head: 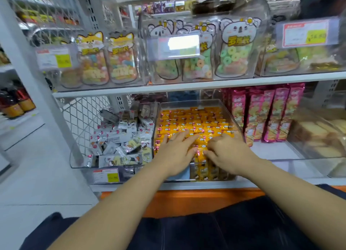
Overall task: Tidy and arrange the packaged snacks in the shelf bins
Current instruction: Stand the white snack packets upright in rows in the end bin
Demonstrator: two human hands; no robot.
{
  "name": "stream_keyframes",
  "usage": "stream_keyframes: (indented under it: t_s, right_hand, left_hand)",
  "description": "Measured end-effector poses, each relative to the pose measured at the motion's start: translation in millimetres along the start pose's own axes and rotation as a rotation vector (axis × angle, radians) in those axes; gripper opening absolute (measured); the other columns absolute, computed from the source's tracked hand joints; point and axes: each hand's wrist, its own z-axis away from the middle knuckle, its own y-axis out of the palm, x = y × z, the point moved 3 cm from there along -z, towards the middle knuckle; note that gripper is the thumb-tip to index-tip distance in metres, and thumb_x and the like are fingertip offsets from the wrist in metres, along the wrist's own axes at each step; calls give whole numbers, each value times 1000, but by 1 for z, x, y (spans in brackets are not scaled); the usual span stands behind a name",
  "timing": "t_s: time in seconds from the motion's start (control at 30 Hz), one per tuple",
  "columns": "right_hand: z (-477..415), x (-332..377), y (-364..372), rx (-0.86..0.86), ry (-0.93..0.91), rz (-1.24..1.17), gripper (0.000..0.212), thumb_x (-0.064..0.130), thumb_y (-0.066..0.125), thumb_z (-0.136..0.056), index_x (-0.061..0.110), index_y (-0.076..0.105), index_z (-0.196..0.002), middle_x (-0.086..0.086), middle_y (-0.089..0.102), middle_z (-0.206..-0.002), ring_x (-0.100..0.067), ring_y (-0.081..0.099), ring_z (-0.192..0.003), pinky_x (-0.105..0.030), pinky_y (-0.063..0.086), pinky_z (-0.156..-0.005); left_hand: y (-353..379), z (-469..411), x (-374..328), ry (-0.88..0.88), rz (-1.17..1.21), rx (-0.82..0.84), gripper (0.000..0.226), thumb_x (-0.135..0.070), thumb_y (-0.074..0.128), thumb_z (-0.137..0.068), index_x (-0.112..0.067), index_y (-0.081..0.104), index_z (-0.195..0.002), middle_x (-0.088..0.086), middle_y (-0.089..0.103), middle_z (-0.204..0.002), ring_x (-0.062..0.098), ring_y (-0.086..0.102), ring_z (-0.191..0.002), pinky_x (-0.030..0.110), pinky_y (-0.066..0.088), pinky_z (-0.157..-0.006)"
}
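1. Way in from above and the front: the clear bin (189,104) of orange packets (196,122) is open-topped, but the upper shelf (187,86) caps the headroom.
2. The near end is crowded. Left hand (176,150) lies flat and right hand (226,148) is curled on the packets, with only a thin gap between them.
3. Bin walls hem both sides, with silver packets (119,137) heaped on the left and pink packets (262,115) standing upright on the right.
4. The bare lower shelf (271,152) before the pink packets is free.

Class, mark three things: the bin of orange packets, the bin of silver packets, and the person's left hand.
Orange-packet bin (191,103): head view, back rim.
Silver-packet bin (80,162): head view, front-left wall.
Left hand (175,152): head view, back of hand.
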Motion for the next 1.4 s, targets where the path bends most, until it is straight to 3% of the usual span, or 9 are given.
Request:
stream_keyframes:
  t_s: [0.13,0.3,0.53,0.67,0.83,0.93,1.13,1.27,1.4]
  right_hand:
    - [-13,39,-23,-209,-110,-101,33,42,47,-93,27,60,-118,4,62,-115,-18,52,-109,-33,42,-89]
    - [-43,91,-30,-223,-288,-261,38,38,53,-91,26,54,-128,5,58,-125,-17,46,-118,-36,38,-101]
    - [-97,132,-6,-68,-389,-60,59,50,53,-87,29,34,-140,3,42,-138,-18,28,-132,-38,11,-114]
    - [-103,137,-9,-36,-362,-116,54,49,58,-86,35,38,-134,10,44,-135,-14,27,-131,-35,-3,-116]
    - [-97,139,-22,-215,-291,-431,43,40,63,-85,38,45,-124,26,40,-110,-1,39,-103,-21,35,-92]
    - [-90,147,-31,-479,-284,-491,33,34,62,-83,31,51,-114,22,38,-97,0,41,-89,-15,37,-75]
    - [-72,172,-37,-860,-311,-432,28,31,58,-85,17,53,-109,3,44,-101,-14,49,-90,-25,43,-72]
    - [-72,185,-34,-929,-269,-476,24,33,59,-85,17,48,-100,4,41,-99,-6,43,-85,-13,38,-72]
    - [-95,198,-24,-835,-240,-493,26,18,72,-80,13,48,-87,0,46,-92,-4,37,-80,-9,35,-72]
  left_hand:
    - [-30,25,23,59,132,-358,31,-28,46,-96,-28,58,-124,-9,57,-124,11,51,-113,36,38,-99]
    - [-52,59,91,-86,231,-524,27,-31,47,-91,-26,66,-109,-12,63,-110,9,58,-100,30,47,-83]
    - [-40,66,161,-193,34,-171,73,-74,29,-73,-39,42,-136,-16,34,-142,11,32,-132,36,26,-107]
    - [-37,60,172,-134,-101,-140,60,-62,46,-86,-41,32,-141,-19,27,-147,11,32,-133,34,23,-107]
    - [-44,57,175,-44,-52,-197,52,-58,47,-88,-40,40,-135,-21,47,-131,6,45,-120,28,28,-102]
    - [-48,56,178,-47,3,-209,48,-53,49,-89,-38,43,-134,-19,53,-125,7,49,-114,26,33,-95]
    - [-77,71,195,-152,303,-446,27,-37,60,-87,-35,62,-113,-19,63,-105,0,55,-91,16,43,-76]
    - [-92,95,206,-202,345,-639,14,-34,62,-86,-36,58,-99,-22,55,-96,-6,46,-83,3,36,-70]
    - [-90,106,220,-259,238,-721,17,-32,61,-86,-23,59,-100,-8,50,-100,1,43,-68,14,35,-57]
